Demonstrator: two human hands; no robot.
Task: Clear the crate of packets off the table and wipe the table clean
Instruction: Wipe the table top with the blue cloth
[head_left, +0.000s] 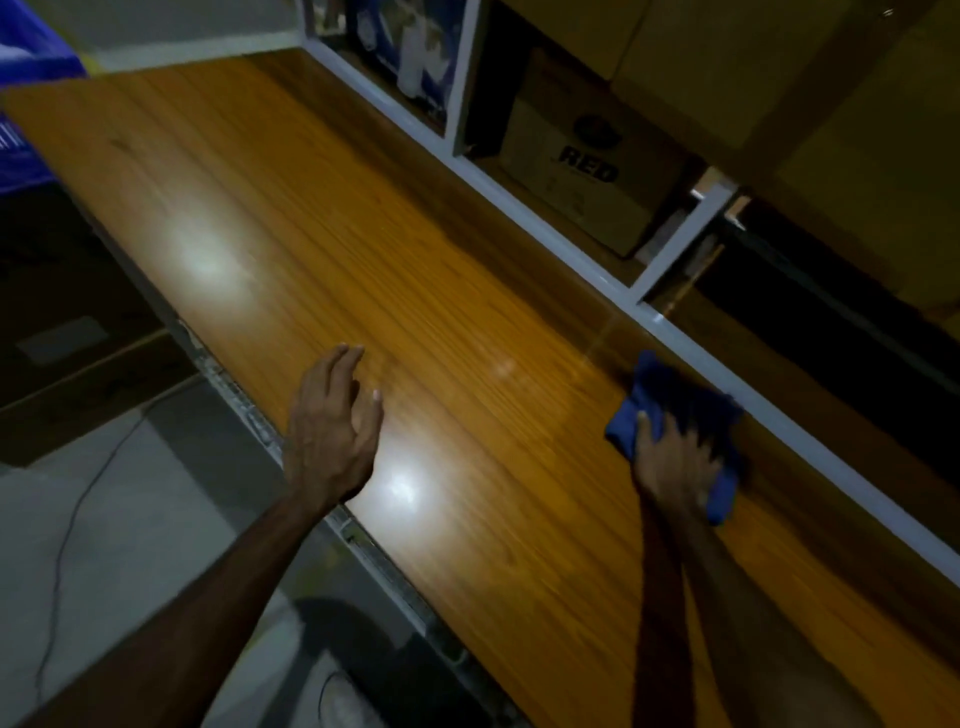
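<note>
A long wooden table (363, 249) runs diagonally through the head view, its top bare and glossy. My right hand (675, 460) presses a crumpled blue cloth (670, 395) flat on the table near its far edge, fingers spread over it. My left hand (332, 426) hovers or rests at the near edge of the table with fingers straight and slightly apart, holding nothing. No crate of packets shows in this view.
A white-framed shelf unit (519, 202) lines the far edge of the table. It holds a cardboard box (587, 171) marked RED and blue-and-white packages (415, 52). A thin cable (78, 509) trails on the grey floor at the left. Something blue (31, 78) sits at the top left.
</note>
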